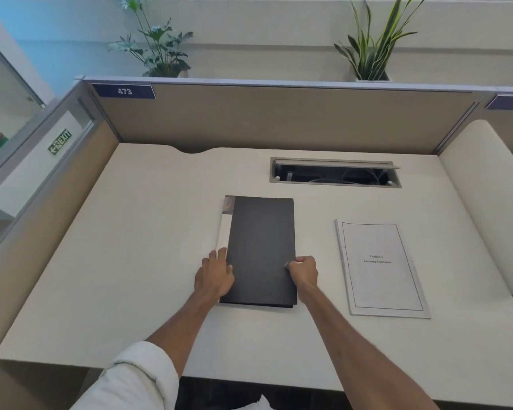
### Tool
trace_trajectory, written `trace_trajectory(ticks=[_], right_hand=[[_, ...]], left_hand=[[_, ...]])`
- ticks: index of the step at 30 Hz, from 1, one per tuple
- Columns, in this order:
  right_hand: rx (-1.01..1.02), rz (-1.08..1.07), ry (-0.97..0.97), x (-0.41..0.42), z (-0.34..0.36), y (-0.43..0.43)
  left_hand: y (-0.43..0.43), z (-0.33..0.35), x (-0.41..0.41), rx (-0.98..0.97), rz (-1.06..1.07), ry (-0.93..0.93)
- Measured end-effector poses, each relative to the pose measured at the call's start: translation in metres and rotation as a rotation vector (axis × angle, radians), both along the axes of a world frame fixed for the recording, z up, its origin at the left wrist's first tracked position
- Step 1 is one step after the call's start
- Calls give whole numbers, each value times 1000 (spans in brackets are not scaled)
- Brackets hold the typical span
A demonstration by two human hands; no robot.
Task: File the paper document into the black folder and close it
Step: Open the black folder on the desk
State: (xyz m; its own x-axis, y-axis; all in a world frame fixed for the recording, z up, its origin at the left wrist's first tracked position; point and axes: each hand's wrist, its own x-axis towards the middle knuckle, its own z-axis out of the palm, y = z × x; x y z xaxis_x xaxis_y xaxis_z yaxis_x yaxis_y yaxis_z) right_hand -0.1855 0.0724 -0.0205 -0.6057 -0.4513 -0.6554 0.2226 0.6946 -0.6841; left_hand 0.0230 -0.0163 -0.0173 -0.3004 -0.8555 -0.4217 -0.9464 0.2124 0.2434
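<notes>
The black folder (261,250) lies shut and flat in the middle of the desk, with a white strip showing along its left side. My left hand (215,275) rests flat on the folder's left edge, fingers spread. My right hand (303,270) pinches the folder's right edge, thumb on the cover. The paper document (381,267), a white stapled sheaf with a framed title page, lies flat on the desk to the right of the folder, untouched.
The cream desk (131,261) is walled by beige partitions at the back and left. An open cable hatch (335,173) sits behind the folder. A curved white divider (486,187) stands at the right. Two potted plants stand behind the back partition.
</notes>
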Motion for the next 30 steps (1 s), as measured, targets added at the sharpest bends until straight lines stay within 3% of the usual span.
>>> trace_trajectory(ticks=[3,7,13,20,25,30], right_hand=[[-50,50,58,-1,1,-3],[-168,80,149,-2,7,-11],[-421,-72,2,11,30,-23],[-718,171,-121,54,57,-49],[-544,363,101,87,39,-66],[-236,786,497,113,11,-67]], left_hand=[[-8,6,-6,-33,40,-29],[-21,19,-18,-71,63,111],[-38,54,-35,-90,25,377],[-51,96,-23,-105,56,476],[-80,117,14,-223,132,512],[-111,111,61,-355,159,279]])
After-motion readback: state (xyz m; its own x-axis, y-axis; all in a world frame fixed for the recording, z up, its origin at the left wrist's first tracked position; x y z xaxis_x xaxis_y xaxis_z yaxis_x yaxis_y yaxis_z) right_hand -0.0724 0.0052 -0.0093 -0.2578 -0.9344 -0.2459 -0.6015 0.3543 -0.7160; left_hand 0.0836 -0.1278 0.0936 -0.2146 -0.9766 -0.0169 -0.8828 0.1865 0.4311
